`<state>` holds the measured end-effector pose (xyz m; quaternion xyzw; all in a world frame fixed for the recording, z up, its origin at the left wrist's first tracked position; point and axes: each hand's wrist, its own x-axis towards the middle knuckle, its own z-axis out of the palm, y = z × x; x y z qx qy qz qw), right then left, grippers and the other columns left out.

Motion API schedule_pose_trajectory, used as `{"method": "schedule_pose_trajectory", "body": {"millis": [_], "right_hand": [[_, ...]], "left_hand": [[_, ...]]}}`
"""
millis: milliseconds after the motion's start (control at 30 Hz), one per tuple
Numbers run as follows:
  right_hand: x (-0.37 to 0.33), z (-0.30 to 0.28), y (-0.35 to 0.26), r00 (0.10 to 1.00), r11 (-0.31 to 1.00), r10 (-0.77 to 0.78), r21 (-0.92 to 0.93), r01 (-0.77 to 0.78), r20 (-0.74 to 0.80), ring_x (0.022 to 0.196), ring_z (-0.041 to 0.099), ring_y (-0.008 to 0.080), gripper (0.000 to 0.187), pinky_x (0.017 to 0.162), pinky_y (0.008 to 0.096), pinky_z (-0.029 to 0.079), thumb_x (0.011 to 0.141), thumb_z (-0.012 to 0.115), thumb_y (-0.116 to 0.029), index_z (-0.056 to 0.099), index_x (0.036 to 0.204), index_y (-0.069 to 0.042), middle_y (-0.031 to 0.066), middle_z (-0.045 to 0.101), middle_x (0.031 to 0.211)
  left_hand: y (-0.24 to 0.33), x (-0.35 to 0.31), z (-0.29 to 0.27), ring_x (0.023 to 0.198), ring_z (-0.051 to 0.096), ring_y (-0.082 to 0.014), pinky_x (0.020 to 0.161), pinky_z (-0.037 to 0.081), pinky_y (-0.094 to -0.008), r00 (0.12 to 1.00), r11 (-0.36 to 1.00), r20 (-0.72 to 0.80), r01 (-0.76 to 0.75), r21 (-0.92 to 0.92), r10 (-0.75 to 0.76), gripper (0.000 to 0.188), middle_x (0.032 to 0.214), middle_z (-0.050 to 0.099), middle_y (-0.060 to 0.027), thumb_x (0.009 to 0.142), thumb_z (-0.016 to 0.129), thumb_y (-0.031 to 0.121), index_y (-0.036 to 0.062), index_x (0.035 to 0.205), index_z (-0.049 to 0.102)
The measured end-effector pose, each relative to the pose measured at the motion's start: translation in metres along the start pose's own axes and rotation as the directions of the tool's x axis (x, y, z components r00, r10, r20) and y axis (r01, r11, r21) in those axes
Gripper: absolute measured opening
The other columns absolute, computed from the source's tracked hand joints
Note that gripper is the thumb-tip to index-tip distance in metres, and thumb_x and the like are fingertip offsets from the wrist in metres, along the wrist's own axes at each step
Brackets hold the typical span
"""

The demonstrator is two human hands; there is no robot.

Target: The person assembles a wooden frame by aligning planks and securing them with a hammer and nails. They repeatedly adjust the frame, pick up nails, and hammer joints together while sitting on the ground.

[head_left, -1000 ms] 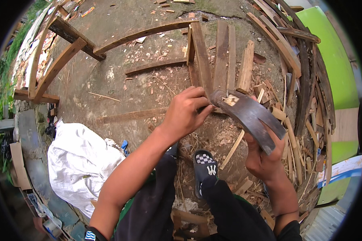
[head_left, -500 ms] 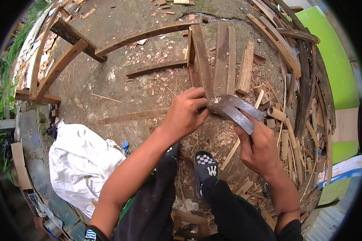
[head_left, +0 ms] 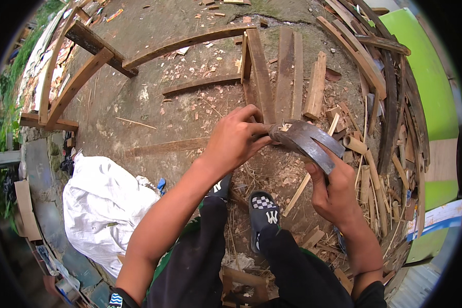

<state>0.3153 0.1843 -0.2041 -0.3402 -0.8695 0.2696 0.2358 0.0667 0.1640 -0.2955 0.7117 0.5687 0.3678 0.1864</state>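
A dark metal claw hammer [head_left: 305, 142] is held up in front of me, its split claw pointing right and its striking end to the left. My right hand [head_left: 336, 195] is closed on it below the claw; the handle is mostly hidden. At the striking end, my left hand [head_left: 238, 136] has its fingertips pinched together against or right beside the metal. Anything small between those fingertips is hidden. Beyond the hammer, several wooden planks [head_left: 284, 72] lie on the ground.
A wooden frame [head_left: 95, 46] of joined bars stands at far left. A white sack [head_left: 105, 210] lies by my left arm. Stacked timber [head_left: 390, 102], bamboo pieces [head_left: 355, 145] and a green panel [head_left: 418, 72] line the right side. Wood chips litter the ground around my sandals [head_left: 264, 215].
The hammer and both hands have shifted slightly to the right. My left fingers are a little more stretched out toward the striking end.
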Motion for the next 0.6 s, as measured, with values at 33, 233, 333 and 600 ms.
{"method": "schedule_pose_trajectory", "body": {"millis": [33,233,333,600], "right_hand": [[-0.002,0.001,0.002,0.998,1.000,-0.014,-0.003,0.014,-0.055,0.089,0.073,0.0434,0.029,0.082,0.0427,0.057,0.104,0.064,-0.006,0.065,0.129,0.008,0.0257,0.073,0.104],[0.002,-0.006,-0.003,1.000,1.000,0.006,0.012,-0.006,0.015,0.099,0.071,0.0416,0.034,0.087,0.0434,0.057,0.099,0.064,-0.002,0.063,0.131,0.009,0.0247,0.069,0.118],[0.006,-0.011,-0.006,0.996,0.998,-0.063,-0.018,0.062,-0.064,0.088,0.072,0.0385,0.028,0.081,0.0409,0.056,0.105,0.064,-0.008,0.065,0.126,0.009,0.0243,0.072,0.105],[0.007,-0.007,-0.009,0.995,0.991,0.045,-0.127,-0.033,0.094,0.101,0.075,0.0395,0.031,0.081,0.0407,0.057,0.106,0.063,-0.008,0.062,0.134,0.006,0.0262,0.073,0.119]], "left_hand": [[0.002,0.000,-0.002,0.090,0.074,-0.0309,0.076,0.061,-0.0392,1.000,1.000,0.010,-0.002,0.031,0.002,0.025,0.104,0.073,-0.0098,0.081,0.090,0.016,0.0054,0.101,0.082],[0.004,-0.010,-0.010,0.090,0.076,-0.0286,0.076,0.061,-0.0421,0.984,0.978,0.134,0.092,0.186,-0.118,0.029,0.110,0.078,-0.0033,0.085,0.087,0.029,0.0184,0.112,0.083],[0.003,-0.011,-0.011,0.086,0.076,-0.0302,0.075,0.061,-0.0427,0.983,0.978,0.136,0.101,0.182,-0.127,0.028,0.108,0.079,-0.0036,0.085,0.087,0.027,0.0196,0.112,0.083],[0.005,-0.004,-0.015,0.087,0.076,-0.0322,0.077,0.061,-0.0430,0.977,0.986,0.175,0.100,0.133,-0.123,0.026,0.109,0.078,-0.0058,0.088,0.083,0.023,0.0158,0.113,0.082]]}}
